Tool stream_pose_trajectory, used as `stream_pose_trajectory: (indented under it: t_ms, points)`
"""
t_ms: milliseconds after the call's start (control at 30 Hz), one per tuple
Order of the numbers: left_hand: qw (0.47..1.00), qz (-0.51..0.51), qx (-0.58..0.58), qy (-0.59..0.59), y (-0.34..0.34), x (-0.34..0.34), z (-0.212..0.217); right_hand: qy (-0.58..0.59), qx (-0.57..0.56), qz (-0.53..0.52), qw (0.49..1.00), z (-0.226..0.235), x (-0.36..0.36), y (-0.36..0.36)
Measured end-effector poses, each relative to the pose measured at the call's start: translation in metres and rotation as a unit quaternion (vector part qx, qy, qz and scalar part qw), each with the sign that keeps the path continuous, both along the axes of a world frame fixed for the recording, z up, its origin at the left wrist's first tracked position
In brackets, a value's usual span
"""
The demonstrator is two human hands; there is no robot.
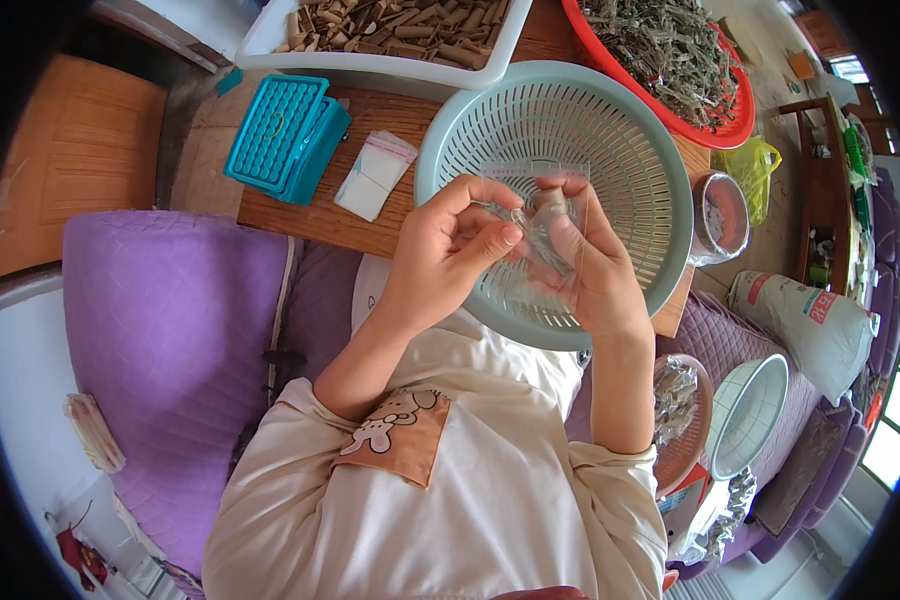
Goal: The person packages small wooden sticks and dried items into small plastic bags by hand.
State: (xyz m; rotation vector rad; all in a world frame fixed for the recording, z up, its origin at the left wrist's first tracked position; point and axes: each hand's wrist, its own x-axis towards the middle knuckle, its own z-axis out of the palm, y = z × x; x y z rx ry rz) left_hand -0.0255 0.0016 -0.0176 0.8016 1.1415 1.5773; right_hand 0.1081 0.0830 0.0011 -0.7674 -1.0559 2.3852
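Note:
A clear plastic bag (536, 238) is held up between my hands, over a grey-green plastic colander (433, 150). My right hand (602, 270) grips the bag at its right side, thumb in front. My left hand (448, 250) is closed at the bag's left side, thumb and fingers pinched near its edge. Something small and shiny shows at the left fingertips, but I cannot make out whether it is a fold of the bag or a separate piece. The bag's flat upper edge stands above my fingers.
Beyond the colander are a white bin (370, 66) of brown tube-like pieces and a red basin (660, 126) heaped with clear-wrapped pieces. A teal rack (282, 130) and a stack of clear bags (375, 178) lie left on the wooden table (365, 112). More baskets (748, 415) stand right.

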Motion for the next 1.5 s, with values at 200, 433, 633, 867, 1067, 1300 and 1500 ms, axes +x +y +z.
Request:
stream_pose_trajectory:
  t_ms: [200,433,633,867,1067,1300,1500]
  points:
    - [0.999,0.011,-0.039,0.036,-0.001,0.0,-0.002,-0.006,0.074,-0.063,0.995,-0.005,0.012,0.008]
    - [0.95,0.042,-0.074,0.299,-0.007,-0.007,0.0,-0.02,0.22,-0.156,0.963,0.028,0.025,0.004]
    - [0.955,0.006,-0.121,0.27,-0.007,-0.001,0.012,-0.087,0.272,-0.132,0.949,0.039,0.014,-0.007]
    - [0.961,0.01,-0.103,0.258,-0.01,-0.001,0.013,-0.127,0.261,-0.178,0.94,0.034,0.005,-0.007]
    - [0.951,0.02,-0.056,0.305,-0.011,0.001,0.016,-0.155,0.265,-0.196,0.931,0.03,0.004,-0.01]
    - [0.919,0.044,-0.042,0.389,-0.009,0.006,0.018,-0.198,0.295,-0.222,0.908,0.024,0.002,-0.01]
    - [0.911,0.059,-0.047,0.405,-0.007,0.008,0.013,-0.212,0.279,-0.143,0.926,0.021,0.002,-0.008]
